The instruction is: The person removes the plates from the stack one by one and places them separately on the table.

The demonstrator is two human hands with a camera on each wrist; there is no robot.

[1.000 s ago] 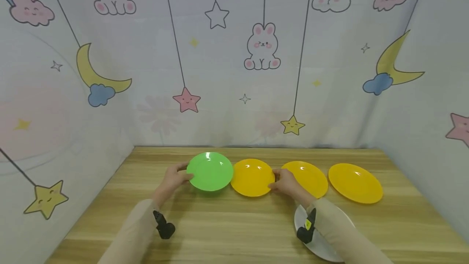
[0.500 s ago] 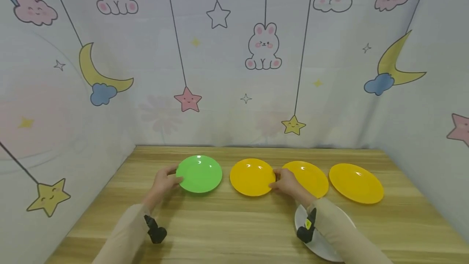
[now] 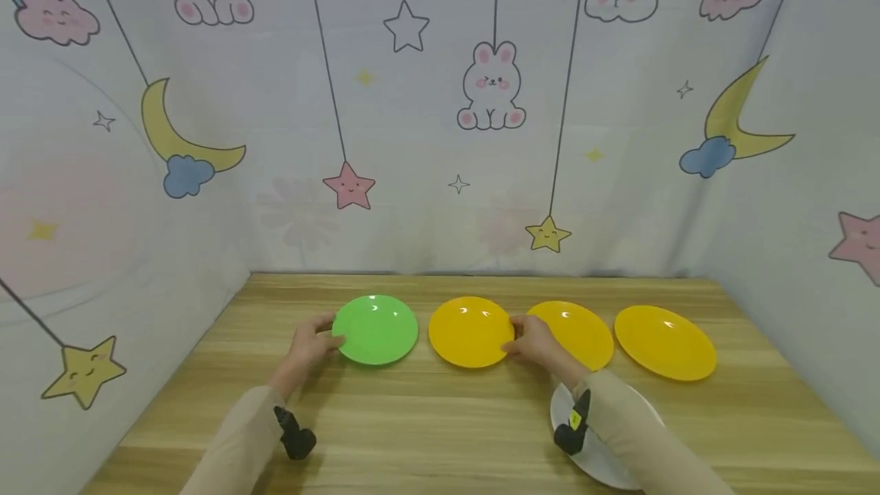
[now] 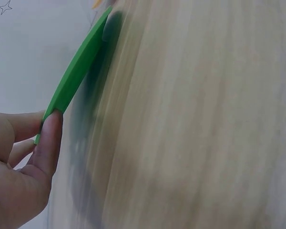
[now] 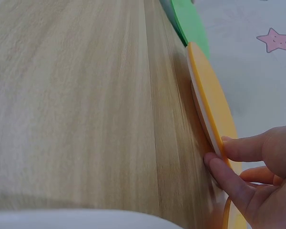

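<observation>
Head view: green plate (image 3: 375,330) is leftmost in the row, rim clamped between thumb and fingers of your left hand (image 3: 311,346). Next to it, small yellow plate (image 3: 470,332), right rim pinched by your right hand (image 3: 532,341). Hands well apart, one per plate, each on the outer side of its plate. Faces of both held plates read as plain gloss with glare spots. Beyond your right hand: middle yellow plate (image 3: 579,327), its left part behind the hand, then right yellow plate (image 3: 665,342) just beside it, tilted-looking from this angle; same plain glossy faces. White dish (image 3: 596,461) sits nearer you on the table (image 3: 412,434); your right sleeve (image 3: 639,434) crosses over it, so can't tell everything about its face. Left wrist gives what head doesn't: green plate edge-on, underside visible, dark shadow between it and the table, hand-side rim off the surface; can't tell if the far rim touches. Right wrist: small yellow plate edge-on, one digit under the rim, another on the upper side, shadow beneath. Green looks overlapped with yellow there; head view shows a clear gap between them.
</observation>
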